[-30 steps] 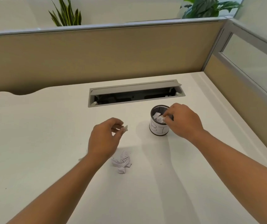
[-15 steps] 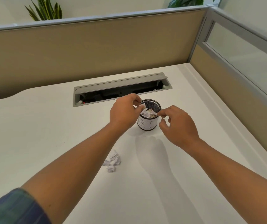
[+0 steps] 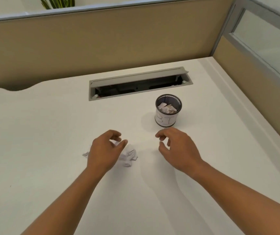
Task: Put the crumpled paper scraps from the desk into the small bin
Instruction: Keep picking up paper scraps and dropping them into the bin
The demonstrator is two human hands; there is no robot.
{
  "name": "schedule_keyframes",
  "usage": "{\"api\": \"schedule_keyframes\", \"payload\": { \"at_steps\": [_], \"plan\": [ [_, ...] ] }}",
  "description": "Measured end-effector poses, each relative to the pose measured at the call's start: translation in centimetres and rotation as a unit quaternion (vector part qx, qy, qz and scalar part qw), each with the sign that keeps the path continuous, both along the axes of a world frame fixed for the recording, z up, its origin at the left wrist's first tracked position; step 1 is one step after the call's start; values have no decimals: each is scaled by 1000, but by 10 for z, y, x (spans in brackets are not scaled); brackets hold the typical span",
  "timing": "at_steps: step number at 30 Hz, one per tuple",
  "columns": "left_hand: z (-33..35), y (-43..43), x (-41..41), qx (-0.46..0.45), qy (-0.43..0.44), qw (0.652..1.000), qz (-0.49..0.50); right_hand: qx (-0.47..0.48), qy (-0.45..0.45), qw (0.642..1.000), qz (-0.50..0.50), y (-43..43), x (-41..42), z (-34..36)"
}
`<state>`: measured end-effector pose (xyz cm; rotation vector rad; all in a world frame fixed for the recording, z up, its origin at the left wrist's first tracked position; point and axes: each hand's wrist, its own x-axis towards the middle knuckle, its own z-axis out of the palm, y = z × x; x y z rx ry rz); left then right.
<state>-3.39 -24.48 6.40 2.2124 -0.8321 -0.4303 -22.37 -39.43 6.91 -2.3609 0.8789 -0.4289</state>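
Observation:
The small black mesh bin (image 3: 166,120), wrapped in a white hand-lettered label, stands right of the desk's middle. Several paper scraps (image 3: 166,108) lie inside it. On the desk, a pile of crumpled white scraps (image 3: 129,155) lies left of and nearer than the bin. My left hand (image 3: 105,150) hovers over the pile's left side with curled, parted fingers and hides part of it. One small scrap (image 3: 85,154) pokes out to the left of that hand. My right hand (image 3: 178,147) hangs empty just in front of the bin, fingers loosely apart.
A grey cable tray (image 3: 139,78) with its lid raised is set into the white desk (image 3: 34,133) behind the bin. Beige partition walls (image 3: 102,44) close the back and right sides. A plant (image 3: 57,2) shows above the back wall.
Both hands have drawn back from the bin's rim toward me. The left hand dropped its scrap in and is now over the pile on the desk.

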Motion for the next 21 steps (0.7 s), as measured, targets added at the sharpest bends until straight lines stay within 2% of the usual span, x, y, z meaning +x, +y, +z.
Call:
{"api": "schedule_keyframes", "payload": {
  "at_steps": [8, 17, 21],
  "plan": [
    [-22, 106, 0, -11, 39, 991, 127, -2, 63, 993, 96, 59, 33, -23],
    [-35, 148, 16, 36, 46, 987, 149, -64, 170, 977, 115, 75, 53, -34],
    [-35, 147, 19, 51, 38, 987, 144, -86, 191, 972, 107, 80, 55, -35]
  ]
}}
